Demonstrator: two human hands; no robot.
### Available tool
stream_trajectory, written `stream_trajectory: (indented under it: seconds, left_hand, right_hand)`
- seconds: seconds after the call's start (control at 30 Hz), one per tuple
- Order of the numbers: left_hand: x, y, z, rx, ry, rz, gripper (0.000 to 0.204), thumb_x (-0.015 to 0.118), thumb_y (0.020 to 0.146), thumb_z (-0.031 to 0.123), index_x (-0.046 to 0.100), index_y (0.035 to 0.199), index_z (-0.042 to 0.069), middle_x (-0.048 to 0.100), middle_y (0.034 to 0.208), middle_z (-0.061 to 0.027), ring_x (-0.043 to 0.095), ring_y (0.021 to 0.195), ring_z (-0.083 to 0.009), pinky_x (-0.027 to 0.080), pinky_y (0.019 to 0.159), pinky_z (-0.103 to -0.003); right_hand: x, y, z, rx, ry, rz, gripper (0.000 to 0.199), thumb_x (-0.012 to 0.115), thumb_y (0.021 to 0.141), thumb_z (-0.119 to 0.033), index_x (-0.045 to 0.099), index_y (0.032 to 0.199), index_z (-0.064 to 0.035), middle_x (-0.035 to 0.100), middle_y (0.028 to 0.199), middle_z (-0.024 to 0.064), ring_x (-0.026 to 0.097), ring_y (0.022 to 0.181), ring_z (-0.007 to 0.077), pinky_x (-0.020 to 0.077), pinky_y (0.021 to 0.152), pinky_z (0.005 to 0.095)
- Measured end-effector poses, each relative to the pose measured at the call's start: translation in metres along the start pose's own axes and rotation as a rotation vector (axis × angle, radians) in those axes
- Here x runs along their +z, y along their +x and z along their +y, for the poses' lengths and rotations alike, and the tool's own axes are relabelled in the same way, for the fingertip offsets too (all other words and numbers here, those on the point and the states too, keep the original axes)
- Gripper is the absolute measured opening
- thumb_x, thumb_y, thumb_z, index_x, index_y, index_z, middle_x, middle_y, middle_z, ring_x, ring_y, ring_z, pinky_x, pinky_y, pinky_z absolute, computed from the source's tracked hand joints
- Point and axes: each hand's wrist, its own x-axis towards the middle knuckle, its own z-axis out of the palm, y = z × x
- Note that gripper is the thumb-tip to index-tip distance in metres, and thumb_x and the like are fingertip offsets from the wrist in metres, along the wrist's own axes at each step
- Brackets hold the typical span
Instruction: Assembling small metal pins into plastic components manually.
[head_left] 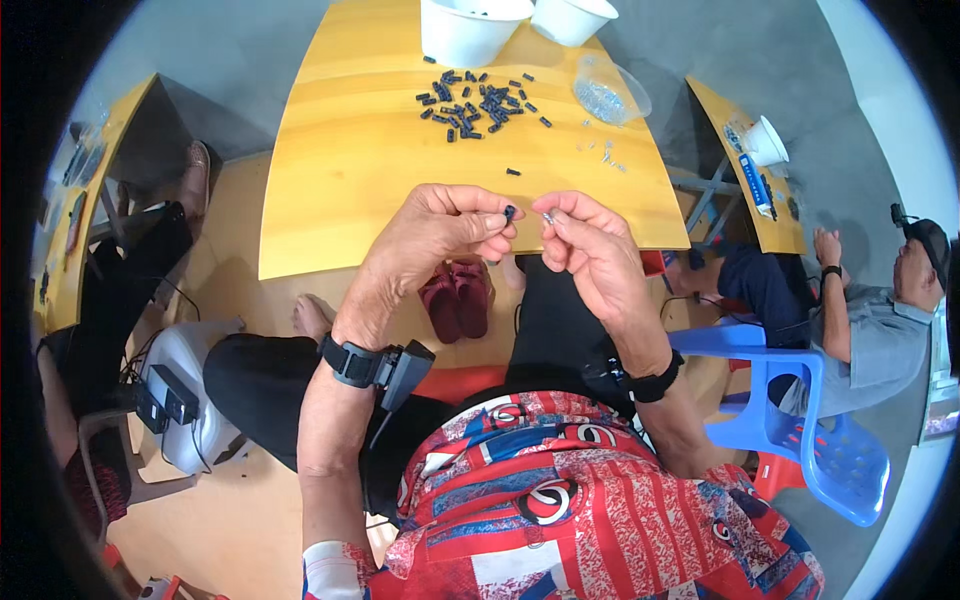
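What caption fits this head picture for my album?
Left hand pinches a black piece and right hand a small metal bit, above a yellow table.

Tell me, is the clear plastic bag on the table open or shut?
Open, it seems. The clear plastic bag lies slumped on the yellow table, its mouth gaping; small silvery pieces lie loose just outside.

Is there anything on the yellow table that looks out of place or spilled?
Nothing looks spilled or damaged. One small black piece lies alone on the yellow table, apart from the pile of black pieces near the white bowls. A few tiny metal parts are scattered beside the clear bag.
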Motion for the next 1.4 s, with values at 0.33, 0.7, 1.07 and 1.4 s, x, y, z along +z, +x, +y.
stream_trajectory:
  seconds: [0.33,0.7,1.07,1.4]
  left_hand:
    - [0.023,0.016,0.004,-0.037,0.027,-0.021,0.018,0.062,0.086,0.01,0.066,0.1,-0.001,0.068,0.081,-0.0075,0.065,0.07,-0.0121,0.055,0.067,-0.025]
    - [0.038,0.047,-0.02,-0.172,0.045,0.043,0.017,0.064,0.085,0.011,0.066,0.097,-0.001,0.067,0.08,-0.0069,0.063,0.067,-0.0114,0.053,0.065,-0.023]
    - [0.056,0.044,-0.018,-0.168,0.187,0.02,0.015,0.066,0.083,0.011,0.069,0.094,0.002,0.068,0.077,-0.0057,0.062,0.063,-0.01,0.051,0.061,-0.022]
    - [0.051,0.035,-0.018,-0.13,0.209,0.011,0.015,0.067,0.082,0.011,0.069,0.095,0.004,0.069,0.08,-0.005,0.062,0.064,-0.0087,0.048,0.061,-0.022]
  right_hand:
    - [-0.033,-0.025,-0.02,-0.09,0.035,0.117,0.017,0.054,0.091,-0.009,0.06,0.103,0.0004,0.059,0.082,0.0018,0.051,0.065,0.005,0.0407,0.058,0.0185]
    - [-0.077,-0.008,0.003,0.01,0.38,0.094,0.019,0.053,0.092,-0.01,0.059,0.107,0.0001,0.057,0.081,0.001,0.051,0.068,0.0056,0.0401,0.06,0.0194]
    - [-0.071,-0.022,0.005,0.031,0.386,0.068,0.018,0.053,0.092,-0.012,0.059,0.105,-0.0003,0.057,0.082,0.001,0.05,0.067,0.0055,0.0401,0.06,0.019]
    - [-0.054,-0.02,0.011,-0.019,0.147,0.099,0.016,0.055,0.091,-0.013,0.062,0.1,-0.0019,0.058,0.077,-0.0014,0.05,0.064,0.0039,0.0416,0.057,0.0181]
